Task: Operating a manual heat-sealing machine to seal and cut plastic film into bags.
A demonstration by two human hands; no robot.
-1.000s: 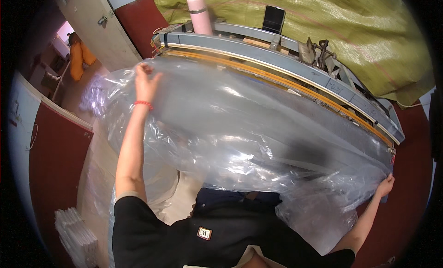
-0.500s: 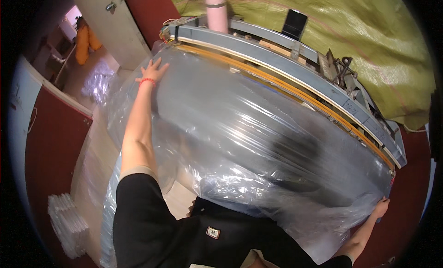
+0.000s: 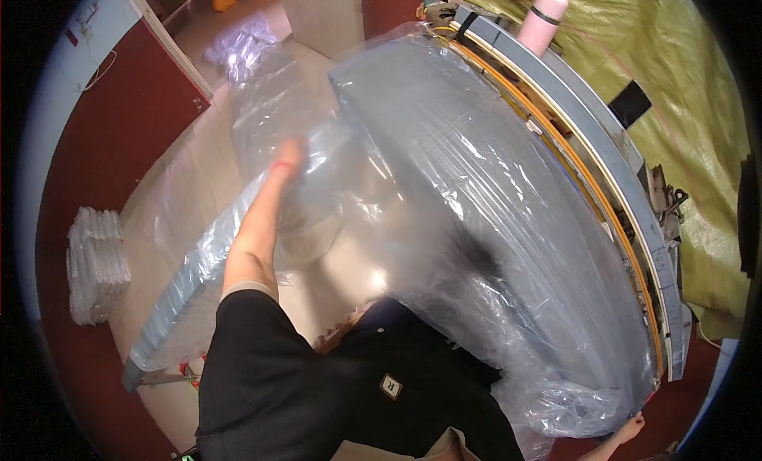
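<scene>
Plastic sheet (image 3: 484, 199) lies along the rail (image 3: 671, 326), red wall (image 3: 103, 175) leftward; your left hand (image 3: 289, 154) reaches forward, right hand (image 3: 632, 427) sideways, grips unclear.

Likely a workshop, from the metal-framed machine (image 3: 605, 143) and plastic film (image 3: 492, 215).

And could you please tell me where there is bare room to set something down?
The floor between the stack and grey strip looks bare. Film fills the space between shirt and rail; bottle, phone and clamp crowd the rail's far side.
</scene>
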